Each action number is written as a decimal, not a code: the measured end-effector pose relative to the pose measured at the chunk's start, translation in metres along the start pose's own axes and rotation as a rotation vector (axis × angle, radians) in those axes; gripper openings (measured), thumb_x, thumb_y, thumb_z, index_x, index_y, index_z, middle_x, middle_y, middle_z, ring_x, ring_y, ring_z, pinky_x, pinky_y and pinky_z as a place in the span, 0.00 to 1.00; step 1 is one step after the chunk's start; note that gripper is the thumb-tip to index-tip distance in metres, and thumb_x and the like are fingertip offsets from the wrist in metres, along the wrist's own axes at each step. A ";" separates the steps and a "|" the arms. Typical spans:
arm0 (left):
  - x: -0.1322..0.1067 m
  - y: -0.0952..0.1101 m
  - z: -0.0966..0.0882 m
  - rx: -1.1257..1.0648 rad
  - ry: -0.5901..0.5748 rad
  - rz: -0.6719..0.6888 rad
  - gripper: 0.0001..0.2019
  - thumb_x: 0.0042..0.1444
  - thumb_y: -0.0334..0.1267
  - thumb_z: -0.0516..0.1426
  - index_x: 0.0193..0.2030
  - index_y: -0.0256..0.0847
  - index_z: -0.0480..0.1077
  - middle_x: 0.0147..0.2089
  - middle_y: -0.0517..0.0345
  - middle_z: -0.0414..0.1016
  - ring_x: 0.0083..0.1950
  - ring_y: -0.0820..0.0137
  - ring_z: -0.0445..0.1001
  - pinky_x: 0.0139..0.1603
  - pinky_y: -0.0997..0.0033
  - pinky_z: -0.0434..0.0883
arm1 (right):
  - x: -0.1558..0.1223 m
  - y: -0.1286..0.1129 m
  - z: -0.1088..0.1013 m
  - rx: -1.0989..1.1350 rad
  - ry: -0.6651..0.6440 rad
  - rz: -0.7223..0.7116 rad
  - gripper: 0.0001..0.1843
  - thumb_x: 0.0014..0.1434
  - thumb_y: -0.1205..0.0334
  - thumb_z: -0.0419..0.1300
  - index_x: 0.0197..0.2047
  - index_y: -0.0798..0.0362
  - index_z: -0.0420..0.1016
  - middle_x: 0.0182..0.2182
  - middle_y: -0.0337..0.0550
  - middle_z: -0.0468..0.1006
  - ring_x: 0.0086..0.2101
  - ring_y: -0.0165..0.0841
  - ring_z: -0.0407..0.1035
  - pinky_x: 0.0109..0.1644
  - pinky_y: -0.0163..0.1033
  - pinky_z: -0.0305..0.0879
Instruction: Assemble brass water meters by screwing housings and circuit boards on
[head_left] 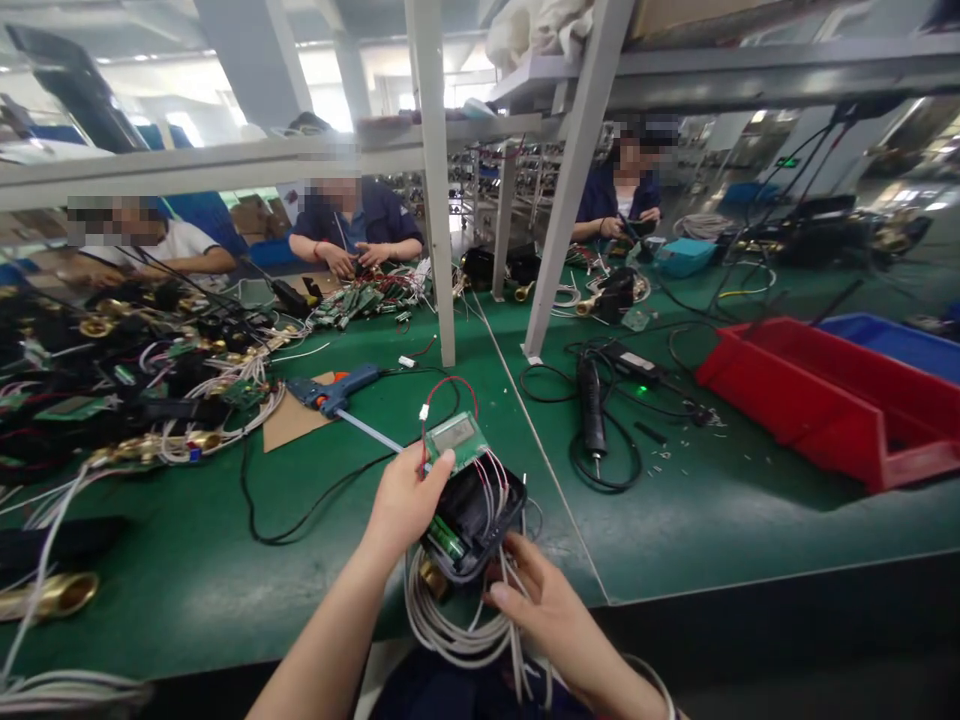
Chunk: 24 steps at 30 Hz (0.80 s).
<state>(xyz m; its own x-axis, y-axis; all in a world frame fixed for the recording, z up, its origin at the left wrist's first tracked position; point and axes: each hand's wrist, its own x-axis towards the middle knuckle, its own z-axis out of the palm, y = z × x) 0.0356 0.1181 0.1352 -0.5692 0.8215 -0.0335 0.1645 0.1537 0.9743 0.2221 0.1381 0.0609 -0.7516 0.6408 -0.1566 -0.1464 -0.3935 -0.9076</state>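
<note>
My left hand (409, 495) is closed on a green circuit board (456, 440) with a grey display, its thumb on the board's lower edge. A red wire with a white plug loops up from the board. Below it is an open black plastic housing (480, 515) with a green cylindrical battery (448, 540) inside; thin wires run between board and housing. My right hand (536, 590) has its fingers curled at the housing's lower right side, around pale cables. A coil of grey-white cable (450, 635) hangs beneath the housing, and a brass fitting (433, 577) shows partly under it.
A blue glue gun (330, 390) lies on cardboard at left. Many wired assemblies (165, 400) are heaped on the far left. A black electric screwdriver (591, 410), a red bin (795, 400) and a blue bin (900, 345) stand right. White posts (435, 200) rise ahead; co-workers sit across.
</note>
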 end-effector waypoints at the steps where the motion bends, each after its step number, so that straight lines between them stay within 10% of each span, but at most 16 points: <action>1: -0.005 0.004 0.000 -0.020 0.026 0.023 0.15 0.46 0.50 0.59 0.28 0.39 0.70 0.32 0.59 0.76 0.38 0.66 0.71 0.41 0.71 0.67 | 0.000 -0.001 -0.004 -0.016 0.008 0.022 0.32 0.47 0.46 0.68 0.53 0.50 0.68 0.51 0.51 0.72 0.43 0.41 0.72 0.44 0.46 0.71; 9: -0.039 0.010 0.012 -0.520 0.126 -0.118 0.23 0.40 0.55 0.65 0.34 0.36 0.71 0.28 0.57 0.76 0.26 0.72 0.72 0.33 0.72 0.70 | 0.022 -0.012 -0.009 -0.079 0.196 0.044 0.32 0.40 0.39 0.67 0.38 0.56 0.68 0.24 0.40 0.74 0.17 0.28 0.68 0.16 0.31 0.64; 14: -0.041 0.003 0.009 -0.018 -0.258 0.039 0.17 0.48 0.50 0.60 0.37 0.38 0.75 0.35 0.52 0.78 0.39 0.62 0.75 0.49 0.60 0.70 | 0.035 -0.015 -0.002 -0.117 0.085 0.033 0.27 0.47 0.38 0.62 0.36 0.54 0.65 0.13 0.29 0.66 0.11 0.24 0.58 0.12 0.27 0.54; 19: -0.039 -0.011 0.021 0.441 -0.190 0.228 0.16 0.48 0.39 0.56 0.45 0.45 0.74 0.48 0.54 0.77 0.58 0.59 0.68 0.65 0.52 0.57 | 0.036 -0.018 0.000 -0.259 0.068 -0.017 0.24 0.52 0.40 0.58 0.36 0.54 0.68 0.15 0.30 0.65 0.12 0.24 0.57 0.14 0.29 0.53; 24: -0.036 -0.014 0.017 0.196 -0.086 0.104 0.14 0.50 0.40 0.55 0.41 0.41 0.76 0.43 0.52 0.79 0.51 0.59 0.74 0.59 0.53 0.65 | 0.040 -0.030 -0.027 -0.416 0.439 -0.263 0.20 0.58 0.44 0.54 0.39 0.54 0.72 0.31 0.45 0.77 0.23 0.31 0.68 0.29 0.37 0.68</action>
<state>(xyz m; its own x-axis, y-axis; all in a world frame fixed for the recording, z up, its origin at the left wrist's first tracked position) 0.0671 0.0954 0.1187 -0.4720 0.8808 0.0380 0.3766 0.1625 0.9120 0.2143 0.1932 0.0716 -0.3793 0.9249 0.0267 0.0375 0.0442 -0.9983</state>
